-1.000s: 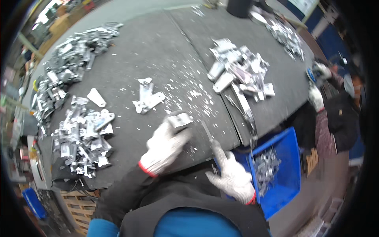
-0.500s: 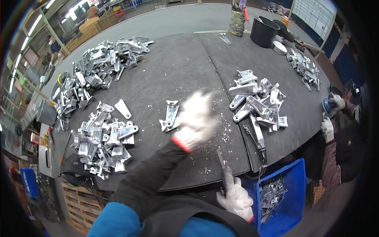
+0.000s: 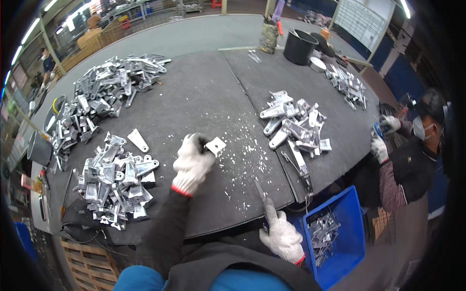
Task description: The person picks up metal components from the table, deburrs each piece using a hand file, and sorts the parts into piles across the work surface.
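My left hand point(image 3: 193, 164), in a white knit glove with a red cuff, is closed around a silver cast metal bracket point(image 3: 216, 145) just over the dark table. One flat end of the bracket sticks out past the fingers; the glove hides the rest. At the table's front edge my right hand point(image 3: 283, 236), gloved likewise, grips a narrow flat file point(image 3: 260, 189), its index finger stretched along it. Its tip points away from me over the tabletop. Pale metal chips point(image 3: 245, 162) lie scattered between the hands.
Bracket heaps lie at near left point(image 3: 116, 179), far left point(image 3: 104, 89) and right point(image 3: 296, 121). A blue bin point(image 3: 357, 213) with small metal parts stands by my right hand. On the right, a co-worker's gloved hands point(image 3: 381, 143) hold a blue round tool. A black bucket point(image 3: 299, 47) stands farther back.
My left hand has come back leftward from the middle and closed on the bracket that lay on the table. My right hand keeps the file near the edge. The whole view has shifted.
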Motion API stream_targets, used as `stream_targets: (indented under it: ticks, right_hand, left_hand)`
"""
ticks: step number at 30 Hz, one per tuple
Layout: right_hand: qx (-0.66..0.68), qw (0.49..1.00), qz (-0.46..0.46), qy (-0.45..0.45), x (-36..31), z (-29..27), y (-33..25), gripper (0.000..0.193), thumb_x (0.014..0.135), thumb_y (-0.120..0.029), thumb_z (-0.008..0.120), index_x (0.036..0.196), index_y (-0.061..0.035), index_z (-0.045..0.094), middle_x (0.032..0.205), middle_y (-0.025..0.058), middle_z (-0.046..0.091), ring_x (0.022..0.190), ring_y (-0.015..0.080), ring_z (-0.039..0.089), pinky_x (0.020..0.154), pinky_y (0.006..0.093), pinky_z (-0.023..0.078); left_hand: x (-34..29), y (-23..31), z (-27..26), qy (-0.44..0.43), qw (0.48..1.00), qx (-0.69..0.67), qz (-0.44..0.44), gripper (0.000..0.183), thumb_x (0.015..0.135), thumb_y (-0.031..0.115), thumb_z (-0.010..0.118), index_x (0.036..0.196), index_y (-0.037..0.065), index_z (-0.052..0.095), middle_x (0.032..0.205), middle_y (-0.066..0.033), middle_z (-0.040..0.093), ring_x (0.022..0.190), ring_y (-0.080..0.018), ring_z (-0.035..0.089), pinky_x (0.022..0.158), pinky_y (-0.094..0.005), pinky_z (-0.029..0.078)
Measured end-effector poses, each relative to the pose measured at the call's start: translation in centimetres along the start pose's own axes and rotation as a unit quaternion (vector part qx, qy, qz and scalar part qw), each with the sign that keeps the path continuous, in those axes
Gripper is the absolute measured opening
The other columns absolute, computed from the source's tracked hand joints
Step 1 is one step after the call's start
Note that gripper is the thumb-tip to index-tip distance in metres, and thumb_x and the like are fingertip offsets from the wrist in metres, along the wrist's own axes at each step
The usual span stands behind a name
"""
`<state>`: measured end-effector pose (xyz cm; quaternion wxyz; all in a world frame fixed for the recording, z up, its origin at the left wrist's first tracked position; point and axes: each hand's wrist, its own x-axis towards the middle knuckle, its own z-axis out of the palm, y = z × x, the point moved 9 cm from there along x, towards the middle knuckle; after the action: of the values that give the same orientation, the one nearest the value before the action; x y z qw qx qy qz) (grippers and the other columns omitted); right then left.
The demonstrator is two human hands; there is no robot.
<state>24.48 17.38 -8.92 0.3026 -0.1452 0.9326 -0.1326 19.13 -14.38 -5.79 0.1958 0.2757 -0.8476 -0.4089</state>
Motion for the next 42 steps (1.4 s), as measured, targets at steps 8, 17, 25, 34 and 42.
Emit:
stream_targets:
  ticks: [8, 17, 25, 34, 42]
  right_hand:
    - [0.048, 0.988, -0.115, 0.095, 0.9, -0.9, 0.4, 0.096, 0.085, -0.022, 0.073, 0.165, -0.0241, 0.021, 0.112, 0.0301, 0.06, 0.093, 0.0504, 0.068, 0.081, 0.0543, 0.058]
    - [0.117, 0.963, -0.24, 0.034, -2.2, -0.2, -3.2, 0.093, 0.083, -0.021, 0.077, 0.163, -0.0162, 0.03, 0.112, 0.0246, 0.064, 0.094, 0.0424, 0.07, 0.081, 0.0461, 0.06]
    - [0.1, 0.96, -0.26, 0.015, -3.6, -0.8, -5.9, 0.085, 0.086, -0.02, 0.075, 0.161, -0.0183, 0.036, 0.106, 0.0188, 0.066, 0.081, 0.037, 0.072, 0.071, 0.0442, 0.061]
    - [0.005, 0.979, -0.204, -0.019, -4.3, -0.5, -8.4, 0.075, 0.09, -0.018, 0.068, 0.159, -0.0325, 0.042, 0.102, 0.0158, 0.066, 0.073, 0.0369, 0.072, 0.06, 0.0485, 0.059]
    - [-0.122, 0.963, -0.216, 0.104, -4.4, -1.2, -9.2, 0.062, 0.089, -0.016, 0.069, 0.145, -0.0381, 0.056, 0.098, 0.0076, 0.067, 0.062, 0.0339, 0.07, 0.053, 0.0479, 0.056]
  left_hand:
    - [-11.8, -5.0, 1.1, -0.053, 0.961, -0.27, -0.027, 0.046, 0.08, -0.005, 0.076, 0.12, 0.005, 0.056, 0.118, -0.0098, 0.069, 0.095, -0.0103, 0.061, 0.08, -0.0254, 0.052]
    - [-13.9, -3.7, 0.9, -0.223, 0.887, -0.389, -0.11, 0.07, 0.076, -0.007, 0.084, 0.139, 0.005, 0.055, 0.116, -0.0046, 0.066, 0.096, -0.0113, 0.063, 0.085, -0.0271, 0.056]
    - [-14.6, -3.5, 1.3, -0.11, 0.944, -0.308, 0.037, 0.062, 0.082, -0.003, 0.082, 0.137, 0.004, 0.056, 0.122, -0.0077, 0.069, 0.107, -0.0144, 0.068, 0.092, -0.0289, 0.057]
    - [-14.5, -3.6, 2.8, -0.138, 0.937, -0.316, -0.063, 0.032, 0.087, 0.013, 0.083, 0.117, 0.006, 0.072, 0.099, -0.0065, 0.075, 0.09, -0.0146, 0.072, 0.079, -0.0305, 0.06]
    - [-14.1, -3.3, 2.8, -0.137, 0.94, -0.311, -0.023, 0.03, 0.087, 0.014, 0.084, 0.114, 0.007, 0.073, 0.097, -0.0064, 0.075, 0.087, -0.0155, 0.072, 0.076, -0.0304, 0.059]
